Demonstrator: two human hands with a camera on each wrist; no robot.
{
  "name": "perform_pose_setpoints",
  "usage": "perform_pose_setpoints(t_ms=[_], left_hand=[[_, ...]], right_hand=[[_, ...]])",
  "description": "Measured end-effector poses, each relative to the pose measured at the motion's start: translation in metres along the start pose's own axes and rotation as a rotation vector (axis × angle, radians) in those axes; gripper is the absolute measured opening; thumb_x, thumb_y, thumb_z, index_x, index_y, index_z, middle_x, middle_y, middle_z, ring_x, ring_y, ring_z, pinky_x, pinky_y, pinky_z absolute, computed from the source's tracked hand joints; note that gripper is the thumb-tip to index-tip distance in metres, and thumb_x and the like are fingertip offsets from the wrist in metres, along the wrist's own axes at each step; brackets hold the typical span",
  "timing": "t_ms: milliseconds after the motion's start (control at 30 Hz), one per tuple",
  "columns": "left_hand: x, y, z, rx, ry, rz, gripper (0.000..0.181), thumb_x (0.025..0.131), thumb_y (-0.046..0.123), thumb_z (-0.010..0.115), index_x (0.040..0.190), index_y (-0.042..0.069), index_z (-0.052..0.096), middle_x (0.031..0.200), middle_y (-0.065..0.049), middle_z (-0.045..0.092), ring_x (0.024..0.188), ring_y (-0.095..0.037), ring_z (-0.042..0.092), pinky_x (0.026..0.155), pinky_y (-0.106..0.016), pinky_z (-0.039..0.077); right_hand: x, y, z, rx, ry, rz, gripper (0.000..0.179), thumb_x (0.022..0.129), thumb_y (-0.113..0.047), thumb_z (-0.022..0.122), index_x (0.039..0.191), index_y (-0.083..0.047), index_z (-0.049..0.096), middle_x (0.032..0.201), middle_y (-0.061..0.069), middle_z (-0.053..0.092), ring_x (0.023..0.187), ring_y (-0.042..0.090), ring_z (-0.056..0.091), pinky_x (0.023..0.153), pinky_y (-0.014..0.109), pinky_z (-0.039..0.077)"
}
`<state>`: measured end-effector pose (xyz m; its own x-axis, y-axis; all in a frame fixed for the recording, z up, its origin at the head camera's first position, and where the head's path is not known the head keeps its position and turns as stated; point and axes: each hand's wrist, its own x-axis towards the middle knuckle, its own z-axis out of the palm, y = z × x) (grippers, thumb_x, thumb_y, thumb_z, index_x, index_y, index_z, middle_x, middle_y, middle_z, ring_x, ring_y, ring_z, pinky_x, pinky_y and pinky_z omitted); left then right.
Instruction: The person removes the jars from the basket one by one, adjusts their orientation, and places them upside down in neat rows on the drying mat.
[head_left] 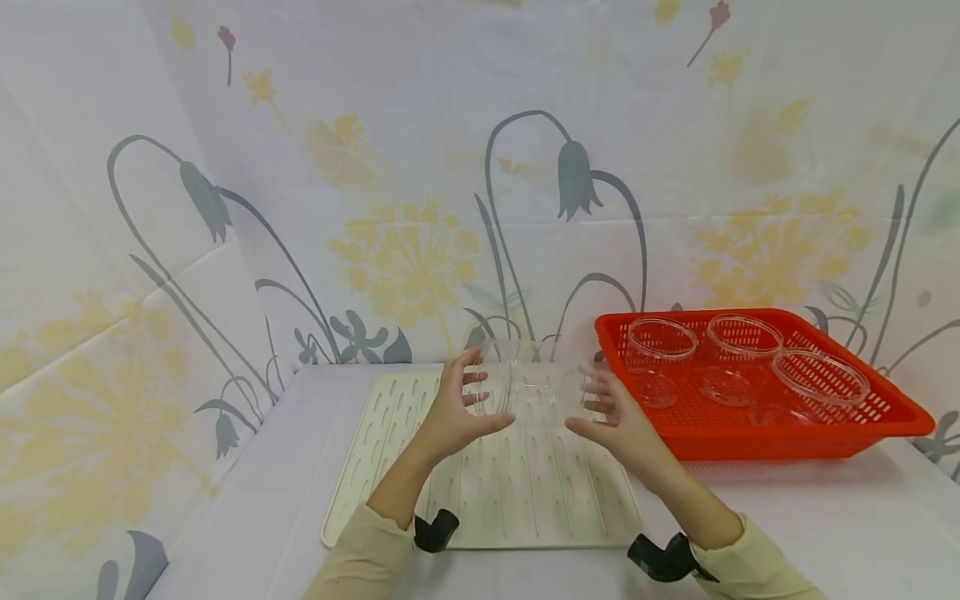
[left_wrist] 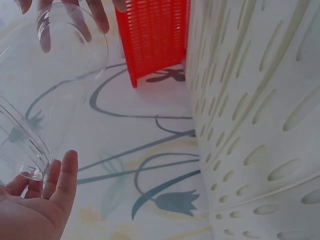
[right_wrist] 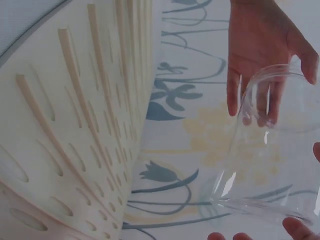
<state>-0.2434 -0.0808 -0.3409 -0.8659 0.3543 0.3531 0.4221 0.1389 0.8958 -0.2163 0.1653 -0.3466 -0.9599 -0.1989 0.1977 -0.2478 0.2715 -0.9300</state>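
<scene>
A clear jar lies on its side in the air between both hands, over the pale drying mat. My left hand holds its wide rimmed end, fingers behind and thumb in front. At the opposite end, my right hand grips the jar with fingers and thumb spread around it. The right wrist view shows the jar's see-through wall, with the left fingers visible through it. In the left wrist view the ringed rim sits against the left fingertips.
A red plastic basket stands at the right with three clear jars in it, one being the front jar. The cream ridged drying mat lies on a white-covered table. Behind hangs a flower-patterned cloth.
</scene>
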Motion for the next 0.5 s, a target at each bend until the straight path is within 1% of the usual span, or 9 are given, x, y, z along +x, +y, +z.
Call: perform_pose_setpoints(t_ms=[67,233,333,433,500], left_hand=[[-0.0001,-0.0001,0.0004,0.017,-0.001,-0.006,0.094,0.075,0.015,0.076,0.147,0.011,0.017,0.139,-0.017,0.026,0.122,-0.035,0.038,0.095,-0.045,0.041],[0.0004,-0.0036,0.0021,0.009,-0.022,-0.033,0.096,0.074,0.013,0.078,0.147,0.024,0.017,0.132,-0.015,0.033,0.117,-0.033,0.045,0.085,-0.038,0.049],[0.0006,-0.0043,0.0030,0.028,-0.027,-0.041,0.094,0.073,0.014,0.078,0.146,0.023,0.019,0.130,-0.015,0.035,0.116,-0.031,0.047,0.086,-0.039,0.049],[0.0001,-0.0031,0.0041,0.045,-0.023,-0.046,0.093,0.072,0.015,0.079,0.145,0.020,0.021,0.133,-0.015,0.034,0.116,-0.032,0.046,0.088,-0.041,0.048],[-0.0006,-0.0021,0.0049,0.061,-0.018,-0.048,0.093,0.072,0.016,0.080,0.144,0.017,0.022,0.134,-0.015,0.032,0.116,-0.033,0.045,0.088,-0.041,0.048]], right_hand=[[-0.0003,-0.0011,-0.0004,0.015,0.000,-0.005,0.075,0.084,-0.017,0.068,0.144,-0.009,0.022,0.139,0.025,0.030,0.124,0.045,0.034,0.092,0.057,0.040],[0.0000,-0.0015,-0.0018,0.037,-0.008,-0.024,0.077,0.085,-0.015,0.066,0.146,-0.012,0.019,0.145,0.025,0.024,0.126,0.047,0.031,0.092,0.059,0.038],[0.0000,-0.0013,-0.0019,0.047,-0.009,-0.052,0.075,0.086,-0.014,0.065,0.146,-0.013,0.020,0.148,0.023,0.019,0.127,0.048,0.030,0.093,0.061,0.035],[-0.0002,-0.0015,-0.0022,0.051,-0.007,-0.082,0.073,0.086,-0.014,0.064,0.146,-0.013,0.022,0.150,0.022,0.014,0.128,0.049,0.027,0.094,0.064,0.031],[-0.0001,-0.0022,-0.0026,0.056,-0.003,-0.094,0.071,0.086,-0.013,0.063,0.146,-0.012,0.024,0.150,0.021,0.013,0.128,0.050,0.027,0.093,0.065,0.030]])
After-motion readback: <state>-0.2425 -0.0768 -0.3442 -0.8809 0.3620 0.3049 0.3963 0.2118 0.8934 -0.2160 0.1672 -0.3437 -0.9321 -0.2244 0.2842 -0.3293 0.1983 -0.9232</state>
